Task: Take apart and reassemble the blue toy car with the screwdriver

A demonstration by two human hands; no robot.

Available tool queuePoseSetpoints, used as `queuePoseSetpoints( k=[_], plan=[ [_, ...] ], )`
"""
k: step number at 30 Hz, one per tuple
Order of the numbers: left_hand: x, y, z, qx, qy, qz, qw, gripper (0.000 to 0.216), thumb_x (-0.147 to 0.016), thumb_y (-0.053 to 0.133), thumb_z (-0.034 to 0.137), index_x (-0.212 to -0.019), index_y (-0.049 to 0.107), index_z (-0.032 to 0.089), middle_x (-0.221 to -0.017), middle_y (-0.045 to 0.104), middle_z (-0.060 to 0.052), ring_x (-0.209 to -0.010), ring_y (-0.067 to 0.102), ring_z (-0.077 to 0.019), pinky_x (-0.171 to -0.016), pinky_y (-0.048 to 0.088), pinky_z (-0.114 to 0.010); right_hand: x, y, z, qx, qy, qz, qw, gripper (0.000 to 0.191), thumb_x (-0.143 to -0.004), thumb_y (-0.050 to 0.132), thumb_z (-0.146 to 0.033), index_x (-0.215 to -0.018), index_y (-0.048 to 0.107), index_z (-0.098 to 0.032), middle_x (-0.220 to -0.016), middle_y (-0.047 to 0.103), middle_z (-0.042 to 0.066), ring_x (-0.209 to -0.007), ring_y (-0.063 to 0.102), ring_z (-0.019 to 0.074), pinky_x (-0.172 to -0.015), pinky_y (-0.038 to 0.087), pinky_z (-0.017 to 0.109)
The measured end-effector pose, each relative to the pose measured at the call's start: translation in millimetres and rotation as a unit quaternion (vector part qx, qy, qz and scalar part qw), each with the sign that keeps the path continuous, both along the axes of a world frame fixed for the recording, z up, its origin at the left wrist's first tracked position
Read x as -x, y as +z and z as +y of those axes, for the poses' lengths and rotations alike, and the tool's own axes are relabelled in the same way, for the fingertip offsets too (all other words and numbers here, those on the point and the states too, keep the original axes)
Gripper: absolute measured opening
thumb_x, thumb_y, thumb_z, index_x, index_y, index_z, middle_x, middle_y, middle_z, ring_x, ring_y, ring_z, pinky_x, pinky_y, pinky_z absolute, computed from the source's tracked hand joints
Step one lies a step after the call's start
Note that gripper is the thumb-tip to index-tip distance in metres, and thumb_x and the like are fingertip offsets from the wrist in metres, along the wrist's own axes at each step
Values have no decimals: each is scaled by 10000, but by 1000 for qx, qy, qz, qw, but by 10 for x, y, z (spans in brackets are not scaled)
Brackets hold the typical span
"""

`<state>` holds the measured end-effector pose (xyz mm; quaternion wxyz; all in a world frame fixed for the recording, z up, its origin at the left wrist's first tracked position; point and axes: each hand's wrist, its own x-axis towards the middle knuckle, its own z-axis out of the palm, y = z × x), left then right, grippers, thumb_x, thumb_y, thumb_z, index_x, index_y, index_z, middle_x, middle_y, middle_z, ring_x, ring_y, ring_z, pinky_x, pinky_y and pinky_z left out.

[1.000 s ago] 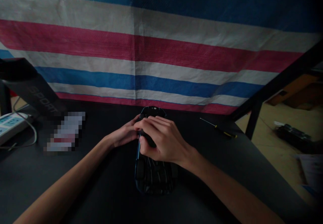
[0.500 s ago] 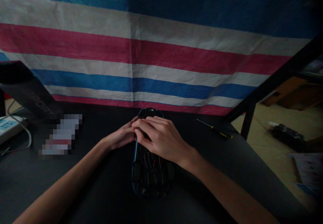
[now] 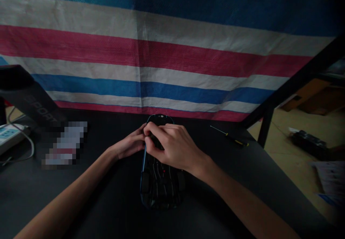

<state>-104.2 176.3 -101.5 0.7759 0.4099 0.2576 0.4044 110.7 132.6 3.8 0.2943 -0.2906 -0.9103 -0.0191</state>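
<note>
A toy car (image 3: 161, 188) lies upside down on the dark table, its black underside and wheels facing up and a thin blue edge of bodywork showing. My left hand (image 3: 133, 143) grips the car's left side near the far end, its fingertips partly hidden. Above the far half of the underside is my right hand (image 3: 175, 145), with thumb and index finger bent together by the left edge. What that pinch holds, if anything, cannot be made out. To the right of the car lies a screwdriver (image 3: 230, 137) with a black and yellow handle.
A striped plastic sheet (image 3: 172, 59) hangs behind the table (image 3: 107, 196). At left are a dark object marked SPORT (image 3: 35, 102), a white power strip (image 3: 10, 136) with a cable, and a pixelated item (image 3: 66, 142). A black frame bar (image 3: 293, 77) slants along the right.
My right index finger has bent more sharply and its tip has drawn in toward the thumb. My left hand keeps its place on the toy car, and the view has shifted slightly.
</note>
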Motion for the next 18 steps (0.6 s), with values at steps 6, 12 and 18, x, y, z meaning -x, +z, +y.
queuePoseSetpoints(
  k=[6, 12, 18],
  plan=[
    [36, -80, 40, 22, 3, 0, 1000, 483, -898, 817, 173, -1353, 671, 240, -1201, 753, -58, -1047, 719, -179, -937, 550, -285, 3, 42, -26, -5, 17, -31, 999, 189, -1138, 482, -324, -1157, 635, -214, -972, 783, 19, -791, 705, 154, -757, 487, 309],
    [31, -126, 60, 14, -3, -17, 1000, 521, -889, 807, 122, -1378, 676, 242, -1089, 774, -53, -958, 729, -187, -880, 566, -278, -15, 76, -29, 5, 32, -18, 999, 143, -1078, 523, -241, -1177, 617, -197, -1099, 756, 60, -995, 701, 199, -874, 539, 340],
    [15, -120, 57, 6, 1, -32, 999, 541, -877, 821, 144, -1382, 670, 263, -1155, 771, -43, -1007, 728, -179, -915, 550, -273, -34, 45, 53, -36, 57, -8, 998, 166, -1133, 513, -299, -1143, 637, -190, -1058, 763, 47, -962, 698, 187, -895, 528, 342]
  ],
)
